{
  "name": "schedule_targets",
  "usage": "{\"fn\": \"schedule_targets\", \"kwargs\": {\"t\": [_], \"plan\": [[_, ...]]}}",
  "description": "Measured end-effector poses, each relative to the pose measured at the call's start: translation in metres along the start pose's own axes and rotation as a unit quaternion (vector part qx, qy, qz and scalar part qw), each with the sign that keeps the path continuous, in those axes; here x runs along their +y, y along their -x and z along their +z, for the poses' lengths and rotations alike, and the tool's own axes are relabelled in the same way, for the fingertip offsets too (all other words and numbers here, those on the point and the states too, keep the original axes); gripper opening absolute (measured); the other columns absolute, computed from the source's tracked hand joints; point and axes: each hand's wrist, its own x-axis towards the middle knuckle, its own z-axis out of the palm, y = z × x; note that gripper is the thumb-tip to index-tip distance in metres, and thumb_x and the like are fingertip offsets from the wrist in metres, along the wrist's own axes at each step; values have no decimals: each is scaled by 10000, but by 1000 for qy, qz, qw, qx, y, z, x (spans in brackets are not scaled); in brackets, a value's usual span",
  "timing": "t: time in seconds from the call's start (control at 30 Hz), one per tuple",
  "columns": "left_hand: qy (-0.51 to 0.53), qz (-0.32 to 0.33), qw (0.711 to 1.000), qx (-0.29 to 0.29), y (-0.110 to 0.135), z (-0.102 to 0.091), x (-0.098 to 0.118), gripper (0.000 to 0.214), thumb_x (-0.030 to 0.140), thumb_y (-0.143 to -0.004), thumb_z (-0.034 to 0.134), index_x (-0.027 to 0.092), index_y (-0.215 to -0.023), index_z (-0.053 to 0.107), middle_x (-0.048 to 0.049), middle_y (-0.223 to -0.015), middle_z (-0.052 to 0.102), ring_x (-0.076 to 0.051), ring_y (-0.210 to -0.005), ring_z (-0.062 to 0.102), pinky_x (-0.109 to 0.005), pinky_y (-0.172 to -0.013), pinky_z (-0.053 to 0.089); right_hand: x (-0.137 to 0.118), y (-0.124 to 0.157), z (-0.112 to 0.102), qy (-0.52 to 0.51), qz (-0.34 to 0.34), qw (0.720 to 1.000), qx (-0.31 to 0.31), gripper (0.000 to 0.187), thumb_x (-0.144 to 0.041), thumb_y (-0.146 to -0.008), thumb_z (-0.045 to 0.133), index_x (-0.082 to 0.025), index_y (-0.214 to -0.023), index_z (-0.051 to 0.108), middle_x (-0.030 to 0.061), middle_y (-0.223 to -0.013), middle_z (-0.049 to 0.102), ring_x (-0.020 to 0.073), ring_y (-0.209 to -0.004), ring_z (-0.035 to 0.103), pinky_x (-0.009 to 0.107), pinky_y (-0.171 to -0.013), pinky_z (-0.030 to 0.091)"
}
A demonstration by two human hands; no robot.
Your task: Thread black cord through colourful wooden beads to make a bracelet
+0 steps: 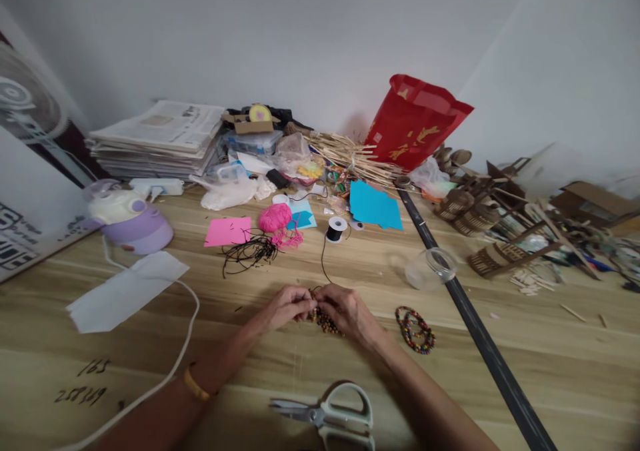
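Note:
My left hand [290, 305] and my right hand [346, 309] meet over the table, fingertips pinched close together. Beneath and between them lies a small heap of multicoloured beads [327, 324], partly covered by my fingers. A thin black cord [324, 261] runs from a white-rimmed spool [337, 229] down to my right hand, which appears pinched on it. What sits between my left fingertips is too small and hidden to make out. To the right of my hands rest beaded bracelets [415, 331]. White-handled scissors [325, 413] lie nearer to me, blades pointing left.
Behind my hands are black cord pieces [250, 251], pink yarn [275, 218], pink paper [227, 231] and blue paper [376, 205]. A clear jar [431, 268] lies by a dark strip [480, 324]. A white cable [187, 337] crosses the left; wooden baskets [500, 257] stand right.

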Motion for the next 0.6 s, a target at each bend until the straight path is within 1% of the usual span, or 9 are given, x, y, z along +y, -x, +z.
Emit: {"fn": "schedule_targets", "kwargs": {"t": [0.1, 0.17, 0.27, 0.43, 0.6], "plan": [[-36, 8, 999, 8, 2, 1, 4, 377, 500, -771, 544, 153, -632, 496, 39, -529, 466, -81, -478, 394, -208, -481, 310, -1, 1, 1, 39, -23, 999, -15, 149, -129, -933, 479, -173, -898, 618, 67, -852, 654, 158, -780, 611, 254, -721, 462], [-72, 23, 997, 28, 3, 3, 8, 351, 452, -800, 496, 160, -607, 472, 50, -518, 414, -80, -477, 354, -208, -474, 276, 0, 1, 3, 61, -19, 998, -14, 158, -140, -942, 470, -172, -872, 608, 66, -828, 639, 161, -758, 603, 252, -696, 452], [-126, 61, 988, 61, 6, 8, 11, 311, 379, -802, 468, 166, -577, 444, 51, -525, 356, -91, -515, 333, -210, -487, 254, 3, 2, 6, 80, -21, 997, 0, 178, -160, -946, 464, -174, -808, 577, 46, -762, 604, 153, -692, 568, 240, -639, 423], [-201, 99, 968, 110, 11, 16, 16, 268, 317, -791, 463, 170, -570, 425, 39, -543, 385, -101, -538, 358, -222, -523, 275, 7, 1, 6, 66, -32, 997, 9, 203, -173, -946, 447, -186, -760, 528, 15, -698, 555, 135, -622, 505, 227, -596, 379], [-246, 103, 952, 153, 14, 25, 20, 242, 258, -789, 450, 182, -569, 382, 38, -550, 394, -103, -539, 365, -225, -540, 290, 8, 1, 6, 60, -24, 998, 5, 204, -163, -938, 448, -188, -744, 506, 1, -682, 529, 128, -608, 484, 222, -590, 358]]}}
